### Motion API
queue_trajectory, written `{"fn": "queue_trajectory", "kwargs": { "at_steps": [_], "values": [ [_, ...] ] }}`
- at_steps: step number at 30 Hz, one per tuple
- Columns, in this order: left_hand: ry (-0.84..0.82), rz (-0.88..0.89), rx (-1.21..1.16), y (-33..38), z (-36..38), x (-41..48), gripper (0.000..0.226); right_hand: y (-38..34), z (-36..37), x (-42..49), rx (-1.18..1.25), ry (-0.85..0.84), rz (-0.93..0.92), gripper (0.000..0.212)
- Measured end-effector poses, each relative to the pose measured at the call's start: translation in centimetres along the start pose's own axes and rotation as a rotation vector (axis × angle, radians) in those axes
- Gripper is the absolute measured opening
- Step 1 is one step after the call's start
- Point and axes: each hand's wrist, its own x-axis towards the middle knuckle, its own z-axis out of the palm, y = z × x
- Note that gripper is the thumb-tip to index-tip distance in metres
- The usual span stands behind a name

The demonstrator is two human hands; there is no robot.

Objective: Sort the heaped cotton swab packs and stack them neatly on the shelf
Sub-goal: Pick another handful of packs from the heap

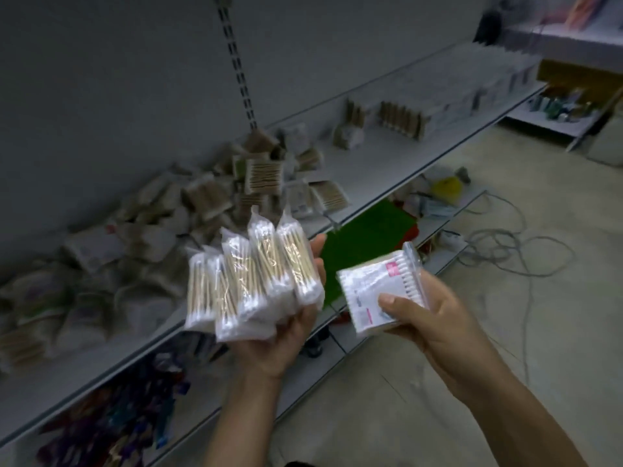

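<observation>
Several clear plastic packs of wooden-stick cotton swabs (256,281) stand fanned out in the left hand (293,328) at the centre of the frame. Its fingers curl up behind them and its fingertips show at their right edge. Just to the right, the right hand (435,318) grips a flat clear pack of white-stick swabs with a pink label (374,291), with the thumb pressed on the pack's lower front corner. The two hands are near each other but apart, both held out in front of the shelf edge.

Behind them a long grey metal shelf (387,156) runs from the lower left of the frame to the upper right. A loose heap of brown-and-white swab packs (161,237) covers its left and middle stretch, lying tilted and overlapping. Further up right a neat row of packs (438,102) stands on edge against the back. A bare strip of shelf lies between the heap and the row. The grey back panel (118,79) fills the upper left, crossed by a dark slotted upright (236,62).

Below the shelf edge a lower shelf holds a bright green flat item (367,244) at centre and dark purple wrapped goods (111,409) at the lower left; these are too blurred to identify. A yellow object (446,187) sits among clutter on the lower shelf right of centre. The pale concrete floor (505,348) takes up the right side, with grey cables (512,244) looped across it. A second shelf unit (556,119) stands at the upper right, its goods blurred.
</observation>
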Motion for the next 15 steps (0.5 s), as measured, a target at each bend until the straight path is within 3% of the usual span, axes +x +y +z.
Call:
{"fn": "queue_trajectory", "kwargs": {
  "at_steps": [2, 8, 15],
  "values": [
    [-0.019, -0.060, -0.015, -2.9, 0.5, 2.1, 0.079, -0.8, -3.1, -0.5, -0.018, 0.068, -0.011, 0.046],
    [-0.011, -0.049, 0.117, -6.6, 0.8, 7.0, 0.075, -3.3, -9.1, 0.7, -0.077, 0.161, -0.107, 0.028],
    [0.059, 0.169, 0.129, -5.1, -0.7, 15.0, 0.071, -5.2, -11.6, 8.4, -0.173, 0.035, -0.174, 0.017]
  ]
}}
